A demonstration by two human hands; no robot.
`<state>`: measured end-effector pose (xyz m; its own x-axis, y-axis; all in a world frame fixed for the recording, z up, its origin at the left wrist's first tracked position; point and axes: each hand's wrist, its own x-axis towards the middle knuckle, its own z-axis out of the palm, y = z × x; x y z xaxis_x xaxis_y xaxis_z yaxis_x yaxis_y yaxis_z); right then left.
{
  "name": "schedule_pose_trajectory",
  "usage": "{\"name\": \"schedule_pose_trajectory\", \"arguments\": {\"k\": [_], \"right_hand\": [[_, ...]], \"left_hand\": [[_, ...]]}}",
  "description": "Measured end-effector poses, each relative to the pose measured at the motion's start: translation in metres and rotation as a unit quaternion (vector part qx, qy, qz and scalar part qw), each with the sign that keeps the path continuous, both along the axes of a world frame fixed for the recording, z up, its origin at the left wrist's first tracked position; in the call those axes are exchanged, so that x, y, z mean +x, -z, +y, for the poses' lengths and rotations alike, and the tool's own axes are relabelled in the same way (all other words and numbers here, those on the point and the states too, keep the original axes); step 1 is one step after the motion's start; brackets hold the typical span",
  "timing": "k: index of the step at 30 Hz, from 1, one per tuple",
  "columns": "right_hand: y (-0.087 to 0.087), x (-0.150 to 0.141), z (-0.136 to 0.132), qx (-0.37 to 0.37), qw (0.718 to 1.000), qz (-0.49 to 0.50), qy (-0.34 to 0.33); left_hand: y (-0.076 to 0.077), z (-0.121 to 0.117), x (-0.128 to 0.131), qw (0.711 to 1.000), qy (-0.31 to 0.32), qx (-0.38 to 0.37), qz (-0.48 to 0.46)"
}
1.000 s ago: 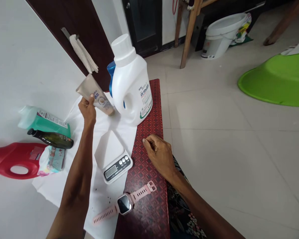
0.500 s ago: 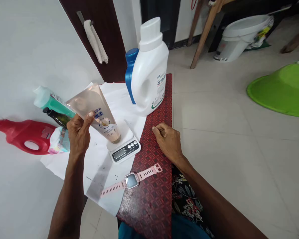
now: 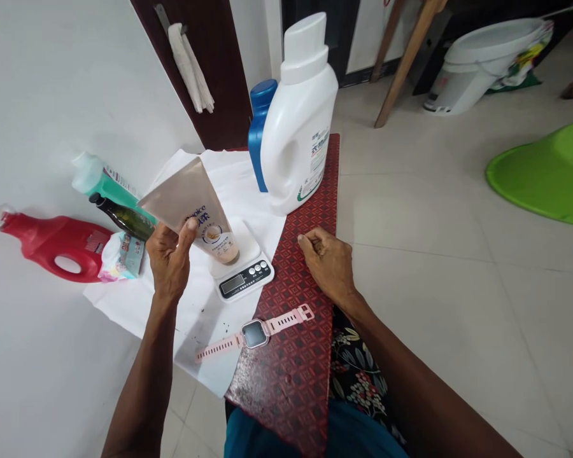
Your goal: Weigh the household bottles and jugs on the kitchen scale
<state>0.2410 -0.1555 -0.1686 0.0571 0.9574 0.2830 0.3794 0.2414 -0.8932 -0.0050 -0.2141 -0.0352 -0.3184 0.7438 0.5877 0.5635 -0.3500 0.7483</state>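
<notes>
My left hand (image 3: 169, 257) is closed around a beige Rejoice squeeze tube (image 3: 193, 203), thumb on its printed front. The tube stands cap end down and tilted over a white digital scale (image 3: 243, 277), with its cap at the weighing plate. Whether the scale bears its full weight I cannot tell. My right hand (image 3: 328, 262) rests in a loose fist by the right edge of the red patterned table (image 3: 286, 388), with nothing visible in it. A pink-strapped smartwatch (image 3: 254, 333) lies in front of the scale.
Behind the scale stand a white detergent jug (image 3: 298, 114) and a blue bottle (image 3: 258, 137). Along the left wall are a red jug (image 3: 60, 238), a green bottle (image 3: 117, 191), a dark bottle (image 3: 127, 218) and a tissue pack (image 3: 127, 257). White paper (image 3: 191, 331) covers part of the table.
The camera view has shifted slightly. My left hand and the upper part of the tube have come a little right and down relative to the scale. My right hand stays closed.
</notes>
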Motion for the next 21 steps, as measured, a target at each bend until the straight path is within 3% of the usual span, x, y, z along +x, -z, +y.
{"name": "schedule_pose_trajectory", "arguments": {"k": [7, 12, 17, 21], "right_hand": [[0.001, -0.001, 0.0, 0.0, 1.0, 0.0, 0.006], [0.001, 0.001, -0.002, -0.005, 1.0, -0.008, 0.002], [0.002, 0.001, -0.002, -0.013, 1.0, -0.014, 0.0], [0.002, 0.001, -0.002, -0.009, 1.0, -0.011, -0.008]], "left_hand": [[0.022, -0.013, 0.005, 0.992, -0.03, -0.123, 0.01], [0.029, -0.015, -0.005, 0.989, -0.1, -0.108, -0.011], [0.026, -0.006, -0.068, 0.968, -0.244, -0.054, 0.039], [0.039, 0.004, -0.131, 0.919, -0.374, -0.095, 0.08]]}}
